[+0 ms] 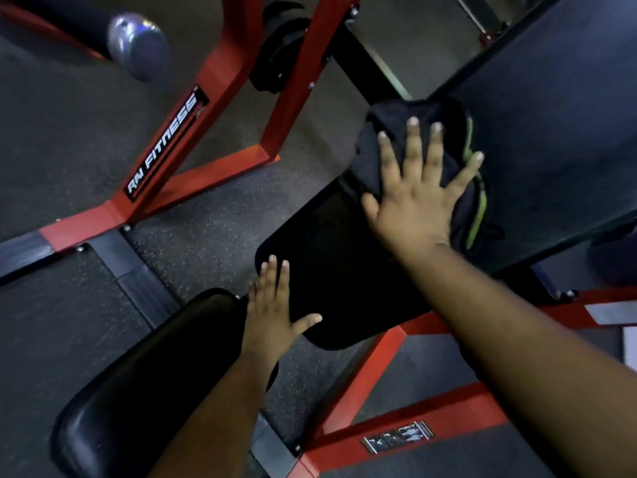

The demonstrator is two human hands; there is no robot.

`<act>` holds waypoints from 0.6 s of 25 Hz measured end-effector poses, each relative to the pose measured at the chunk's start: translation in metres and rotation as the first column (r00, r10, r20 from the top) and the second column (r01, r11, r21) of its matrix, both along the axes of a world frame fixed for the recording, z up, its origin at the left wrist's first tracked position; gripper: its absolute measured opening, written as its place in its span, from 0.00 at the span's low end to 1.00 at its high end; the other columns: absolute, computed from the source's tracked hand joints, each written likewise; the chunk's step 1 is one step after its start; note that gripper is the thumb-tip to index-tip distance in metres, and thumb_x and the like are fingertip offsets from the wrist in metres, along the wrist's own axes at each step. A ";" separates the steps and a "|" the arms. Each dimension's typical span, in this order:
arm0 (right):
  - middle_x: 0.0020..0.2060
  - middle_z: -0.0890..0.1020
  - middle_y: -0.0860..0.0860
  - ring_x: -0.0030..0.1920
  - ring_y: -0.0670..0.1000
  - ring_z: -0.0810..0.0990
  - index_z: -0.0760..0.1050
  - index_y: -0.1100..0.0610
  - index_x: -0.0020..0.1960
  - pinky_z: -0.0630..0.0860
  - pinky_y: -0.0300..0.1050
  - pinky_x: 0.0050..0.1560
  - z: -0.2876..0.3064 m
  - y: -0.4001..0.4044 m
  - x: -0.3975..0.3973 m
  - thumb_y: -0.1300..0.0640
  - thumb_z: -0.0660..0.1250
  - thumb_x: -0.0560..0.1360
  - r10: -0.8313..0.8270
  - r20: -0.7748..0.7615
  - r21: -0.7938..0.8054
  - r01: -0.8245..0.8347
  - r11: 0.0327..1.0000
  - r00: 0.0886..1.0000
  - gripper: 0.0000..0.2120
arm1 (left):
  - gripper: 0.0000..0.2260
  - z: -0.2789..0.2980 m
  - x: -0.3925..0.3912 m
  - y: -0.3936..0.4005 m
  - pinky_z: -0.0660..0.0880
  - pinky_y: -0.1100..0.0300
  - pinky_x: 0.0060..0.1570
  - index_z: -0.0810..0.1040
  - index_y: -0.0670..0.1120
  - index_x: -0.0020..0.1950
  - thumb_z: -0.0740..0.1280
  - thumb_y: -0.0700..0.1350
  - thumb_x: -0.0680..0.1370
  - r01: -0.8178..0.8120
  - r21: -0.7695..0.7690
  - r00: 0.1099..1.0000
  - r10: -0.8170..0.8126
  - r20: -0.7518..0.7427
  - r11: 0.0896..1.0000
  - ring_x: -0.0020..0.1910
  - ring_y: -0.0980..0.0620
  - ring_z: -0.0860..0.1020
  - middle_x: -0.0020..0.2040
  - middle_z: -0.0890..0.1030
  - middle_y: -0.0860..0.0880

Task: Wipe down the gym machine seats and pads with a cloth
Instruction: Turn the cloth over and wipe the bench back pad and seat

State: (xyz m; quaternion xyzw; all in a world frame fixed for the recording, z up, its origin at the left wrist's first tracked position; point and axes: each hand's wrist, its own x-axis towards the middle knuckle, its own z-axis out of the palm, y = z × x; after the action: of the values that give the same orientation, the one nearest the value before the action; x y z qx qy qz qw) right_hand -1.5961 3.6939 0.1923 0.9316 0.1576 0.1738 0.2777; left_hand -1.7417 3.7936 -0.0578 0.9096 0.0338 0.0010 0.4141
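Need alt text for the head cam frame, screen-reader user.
A person's right hand presses a dark cloth with green trim flat on a black gym machine seat, fingers spread. The left hand rests open on the seat's near edge, beside a black roller pad; red frame and rubber floor surround them.

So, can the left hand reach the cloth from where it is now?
Probably yes. The left hand rests flat on the seat, nothing lies between it and the cloth, but the right hand already covers most of it.
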 end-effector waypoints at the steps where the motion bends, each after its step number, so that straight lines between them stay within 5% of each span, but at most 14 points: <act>1: 0.82 0.47 0.58 0.81 0.63 0.46 0.52 0.49 0.82 0.43 0.83 0.68 -0.025 0.009 -0.008 0.37 0.60 0.74 0.055 -0.064 -0.042 -0.058 0.997 0.996 0.41 | 0.51 -0.009 -0.005 -0.001 0.53 0.41 0.77 0.41 0.47 0.83 0.60 0.75 0.73 -0.017 0.012 1.000 0.017 0.010 1.000 0.82 0.45 0.44 0.83 0.42 0.45; 6: 0.81 0.53 0.59 0.77 0.63 0.57 0.54 0.52 0.81 0.37 0.80 0.69 -0.133 0.047 -0.042 0.38 0.60 0.75 0.240 -0.280 -0.148 -0.289 0.946 0.930 0.40 | 0.45 -0.060 -0.049 0.012 0.55 0.40 0.77 0.45 0.47 0.83 0.53 0.73 0.76 0.003 0.148 0.993 0.015 -0.118 0.989 0.81 0.42 0.51 0.83 0.50 0.42; 11: 0.81 0.52 0.58 0.78 0.64 0.55 0.53 0.51 0.82 0.33 0.80 0.69 -0.169 0.053 -0.054 0.37 0.59 0.77 0.309 -0.459 -0.304 -0.474 0.826 0.833 0.39 | 0.47 -0.096 -0.090 0.029 0.60 0.41 0.75 0.59 0.40 0.80 0.69 0.68 0.72 0.078 0.293 0.973 -0.008 -0.231 0.953 0.79 0.39 0.60 0.80 0.59 0.38; 15: 0.81 0.50 0.59 0.79 0.64 0.51 0.52 0.53 0.82 0.33 0.79 0.69 -0.183 0.019 -0.086 0.37 0.57 0.79 0.328 -0.637 -0.368 -0.649 0.666 0.698 0.38 | 0.46 -0.101 -0.103 0.035 0.57 0.40 0.77 0.58 0.40 0.81 0.68 0.67 0.74 0.161 0.378 0.971 -0.078 -0.225 0.912 0.80 0.39 0.57 0.81 0.57 0.37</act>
State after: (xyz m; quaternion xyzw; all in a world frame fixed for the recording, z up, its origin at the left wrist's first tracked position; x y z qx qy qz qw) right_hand -1.6819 3.7133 0.0092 0.7324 0.5247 -0.0687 0.4284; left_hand -1.8445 3.8290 -0.1585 0.9697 0.0197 -0.1115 0.2165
